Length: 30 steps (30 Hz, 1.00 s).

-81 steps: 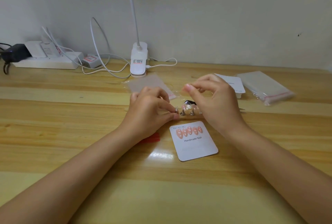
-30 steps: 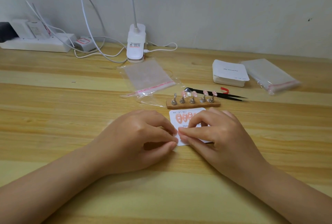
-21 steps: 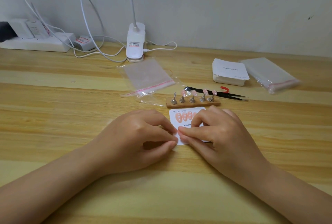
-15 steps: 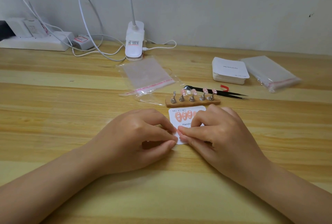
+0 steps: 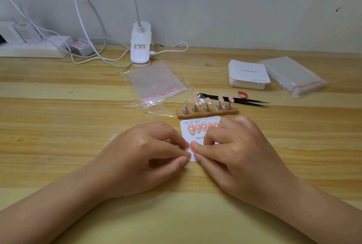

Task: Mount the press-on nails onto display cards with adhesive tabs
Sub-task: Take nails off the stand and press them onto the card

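Observation:
A white display card (image 5: 193, 136) printed "Handmade Nail" lies on the wooden table with a row of pink nails (image 5: 198, 127) stuck along its top. My left hand (image 5: 145, 155) and my right hand (image 5: 235, 151) meet at the card's lower left corner, fingertips pinched together over something too small to make out. My right hand covers most of the card. Just behind the card stands a wooden holder (image 5: 207, 111) with several metal pegs, some carrying pink nails (image 5: 221, 98); the leftmost peg is bare.
Black tweezers (image 5: 244, 101) and a red scrap (image 5: 242, 94) lie behind the holder. A clear bag (image 5: 154, 81) sits at centre back, a stack of white cards (image 5: 247, 74) and a pack of bags (image 5: 293, 77) at right. Lamp base (image 5: 140, 45), cables and power strip (image 5: 31, 49) line the wall.
Both hands came down from the wooden holder to the card's lower left corner. Over the last second they have stayed there, almost still.

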Motion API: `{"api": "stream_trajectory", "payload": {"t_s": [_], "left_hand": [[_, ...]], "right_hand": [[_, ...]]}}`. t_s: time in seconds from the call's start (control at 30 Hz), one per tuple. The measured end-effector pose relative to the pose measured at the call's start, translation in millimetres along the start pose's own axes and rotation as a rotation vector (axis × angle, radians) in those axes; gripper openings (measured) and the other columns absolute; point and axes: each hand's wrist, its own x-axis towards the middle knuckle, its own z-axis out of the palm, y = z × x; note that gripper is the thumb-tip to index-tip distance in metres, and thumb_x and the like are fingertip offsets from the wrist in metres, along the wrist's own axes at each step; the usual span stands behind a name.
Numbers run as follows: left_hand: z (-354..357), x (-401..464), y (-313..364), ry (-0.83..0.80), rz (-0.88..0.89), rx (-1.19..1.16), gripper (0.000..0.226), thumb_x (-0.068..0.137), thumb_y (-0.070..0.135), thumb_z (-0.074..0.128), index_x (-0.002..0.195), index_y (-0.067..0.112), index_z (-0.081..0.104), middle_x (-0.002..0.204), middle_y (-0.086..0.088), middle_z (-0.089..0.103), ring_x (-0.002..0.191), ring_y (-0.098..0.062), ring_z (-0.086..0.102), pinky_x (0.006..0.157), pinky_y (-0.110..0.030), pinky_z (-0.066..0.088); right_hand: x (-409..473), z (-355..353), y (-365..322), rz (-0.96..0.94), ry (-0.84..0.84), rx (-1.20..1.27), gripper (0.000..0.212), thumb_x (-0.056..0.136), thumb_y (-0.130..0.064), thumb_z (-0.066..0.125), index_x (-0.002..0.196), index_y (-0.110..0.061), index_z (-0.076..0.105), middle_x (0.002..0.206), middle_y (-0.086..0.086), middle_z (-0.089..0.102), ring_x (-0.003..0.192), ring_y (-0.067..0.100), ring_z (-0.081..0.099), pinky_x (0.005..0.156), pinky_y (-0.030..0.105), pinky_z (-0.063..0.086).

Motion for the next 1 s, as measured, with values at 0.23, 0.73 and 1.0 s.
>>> {"api": "stream_trajectory", "payload": {"t_s": [0.23, 0.73, 1.0], "left_hand": [[-2, 1, 3, -0.005, -0.024, -0.011, 0.028, 0.087, 0.03, 0.052, 0.085, 0.016, 0.076, 0.092, 0.006, 0.068, 0.081, -0.006, 0.063, 0.066, -0.026, 0.05], [-16, 17, 1, -0.114, -0.019, -0.043, 0.031, 0.086, 0.034, 0.048, 0.083, 0.015, 0.072, 0.087, 0.01, 0.063, 0.074, -0.007, 0.059, 0.06, -0.033, 0.048], [-19, 32, -8, 0.188, -0.113, -0.021, 0.012, 0.079, 0.016, 0.061, 0.09, 0.018, 0.063, 0.082, 0.004, 0.062, 0.076, -0.007, 0.056, 0.073, -0.019, 0.044]], "right_hand": [[-3, -1, -6, 0.063, -0.001, 0.007, 0.027, 0.086, -0.026, 0.049, 0.074, -0.017, 0.071, 0.063, -0.005, 0.055, 0.064, 0.02, 0.048, 0.06, 0.033, 0.029], [2, -4, 9, 0.326, 0.06, 0.487, 0.015, 0.078, -0.025, 0.061, 0.08, -0.021, 0.075, 0.067, -0.006, 0.053, 0.067, 0.006, 0.047, 0.067, 0.021, 0.028], [17, -19, 24, 0.211, 0.052, 0.394, 0.014, 0.078, -0.027, 0.064, 0.08, -0.019, 0.075, 0.068, -0.008, 0.052, 0.068, 0.011, 0.051, 0.067, 0.032, 0.037]]}}
